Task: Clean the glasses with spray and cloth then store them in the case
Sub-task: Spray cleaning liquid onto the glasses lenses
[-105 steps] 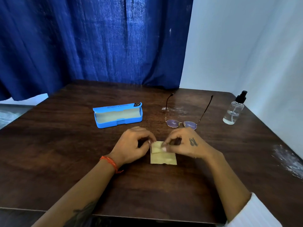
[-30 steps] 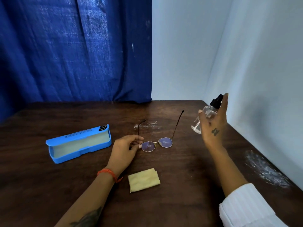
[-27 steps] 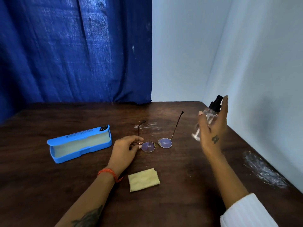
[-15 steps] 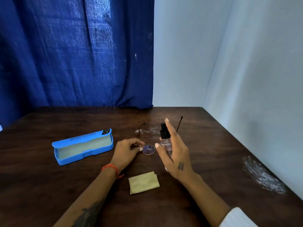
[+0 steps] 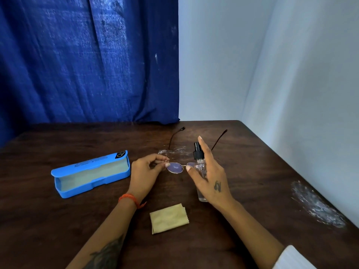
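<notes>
The thin-framed glasses [image 5: 175, 167] lie unfolded in the middle of the table, temples pointing away from me. My left hand [image 5: 144, 172] pinches the left end of the frame by the hinge. My right hand [image 5: 210, 178] grips the clear spray bottle [image 5: 200, 167] with its black nozzle, index finger resting on the pump top; the bottle stands in front of the right lens and hides it. The folded yellow cloth [image 5: 168, 218] lies near me, between my forearms. The blue glasses case [image 5: 90, 173] lies open at the left.
The dark wooden table [image 5: 58, 220] stands in a corner, with a blue curtain [image 5: 87, 59] behind and white walls at the back right and right. Crumpled clear plastic [image 5: 315, 204] lies near the right edge; another clear scrap [image 5: 174, 151] lies behind the glasses.
My right hand picked up the spray bottle from the right side of the table and carried it left to the glasses. My left hand left the cloth and took the frame.
</notes>
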A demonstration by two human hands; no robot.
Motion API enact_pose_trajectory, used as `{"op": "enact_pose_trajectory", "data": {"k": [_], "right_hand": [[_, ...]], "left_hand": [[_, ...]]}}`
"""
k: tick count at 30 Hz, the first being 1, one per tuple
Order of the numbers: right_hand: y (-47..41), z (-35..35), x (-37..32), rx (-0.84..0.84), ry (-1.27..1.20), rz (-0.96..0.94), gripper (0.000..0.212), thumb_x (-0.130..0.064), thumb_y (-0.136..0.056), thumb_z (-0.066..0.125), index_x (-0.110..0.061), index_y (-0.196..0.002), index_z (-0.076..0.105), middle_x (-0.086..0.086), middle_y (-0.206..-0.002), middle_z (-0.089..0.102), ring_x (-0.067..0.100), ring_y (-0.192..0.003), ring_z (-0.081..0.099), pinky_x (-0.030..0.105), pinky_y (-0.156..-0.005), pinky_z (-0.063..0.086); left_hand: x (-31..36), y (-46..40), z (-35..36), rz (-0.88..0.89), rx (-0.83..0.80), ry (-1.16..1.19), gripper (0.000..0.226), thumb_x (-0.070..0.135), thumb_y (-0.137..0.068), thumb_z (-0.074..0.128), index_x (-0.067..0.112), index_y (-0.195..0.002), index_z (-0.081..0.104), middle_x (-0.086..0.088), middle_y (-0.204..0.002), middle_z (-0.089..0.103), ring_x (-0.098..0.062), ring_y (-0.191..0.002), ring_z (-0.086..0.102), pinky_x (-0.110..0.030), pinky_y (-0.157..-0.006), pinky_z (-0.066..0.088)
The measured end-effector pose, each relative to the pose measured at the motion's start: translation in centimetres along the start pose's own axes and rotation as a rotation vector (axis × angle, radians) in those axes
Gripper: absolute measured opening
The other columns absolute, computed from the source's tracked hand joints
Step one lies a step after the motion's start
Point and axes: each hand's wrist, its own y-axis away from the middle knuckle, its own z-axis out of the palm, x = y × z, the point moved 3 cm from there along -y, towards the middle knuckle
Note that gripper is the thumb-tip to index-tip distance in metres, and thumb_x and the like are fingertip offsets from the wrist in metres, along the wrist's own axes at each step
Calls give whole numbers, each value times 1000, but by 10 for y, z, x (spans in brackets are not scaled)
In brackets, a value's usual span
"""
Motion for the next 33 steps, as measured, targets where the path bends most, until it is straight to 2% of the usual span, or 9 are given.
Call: {"op": "enact_pose_trajectory", "data": {"k": [3,6,10,11,14,17,24,28,33], "right_hand": [[0,-3,-4,10,-28,15,74,-30,-86,60,-42,-139,9,10,-124,59,19,-101,61,34,-92,49],[2,-7,-10,34,-38,-6,74,-29,-84,60,-38,-141,13,5,-132,54,17,-107,59,30,-95,47],[5,-11,-16,100,78,-87,77,-17,-83,66,-30,-143,21,-18,-128,44,-13,-112,43,5,-92,35],[6,-12,-18,127,124,-101,76,-16,-82,66,-27,-143,23,-18,-123,46,-13,-108,44,3,-87,36],[9,-15,-24,139,247,-88,74,-17,-81,65,-25,-143,26,-1,-103,62,9,-76,60,18,-64,50],[10,-11,-28,55,344,-65,71,-16,-81,64,-25,-142,29,2,-89,60,12,-52,53,27,-48,50],[8,-2,-27,-65,467,24,66,-14,-80,59,-28,-139,34,8,-96,62,31,-60,61,36,-54,49],[7,-3,-24,-54,488,19,63,-16,-82,56,-28,-139,32,6,-99,61,30,-67,62,33,-58,47],[6,-9,-24,71,404,21,68,-18,-82,61,-28,-141,29,4,-102,62,25,-73,64,34,-60,51]], "left_hand": [[6,0,0,37,89,46,16,7,-76,71,18,-89,70,7,-80,69,5,-72,64,-7,-68,49],[13,1,-3,98,179,22,18,8,-76,70,16,-92,69,5,-82,69,-1,-75,66,-10,-70,52],[21,3,-6,188,268,-32,18,9,-76,71,10,-93,70,1,-87,70,-7,-80,66,-17,-74,54],[22,3,-6,209,281,-35,17,9,-75,72,9,-93,70,0,-88,69,-8,-80,66,-18,-74,54],[28,5,-5,273,305,-41,16,8,-75,73,7,-90,71,1,-86,69,-10,-78,66,-19,-74,54],[31,6,-5,313,314,-42,15,7,-74,73,7,-89,71,2,-86,69,-10,-78,66,-17,-74,53],[35,8,-5,361,309,-51,15,6,-74,73,7,-89,71,3,-85,67,-6,-78,64,-14,-74,52],[37,9,-4,378,305,-47,15,5,-73,73,7,-88,71,4,-84,67,-4,-76,63,-14,-73,51],[37,9,-3,372,295,-37,15,6,-73,73,8,-89,71,4,-84,67,-5,-77,64,-16,-74,53]]}}
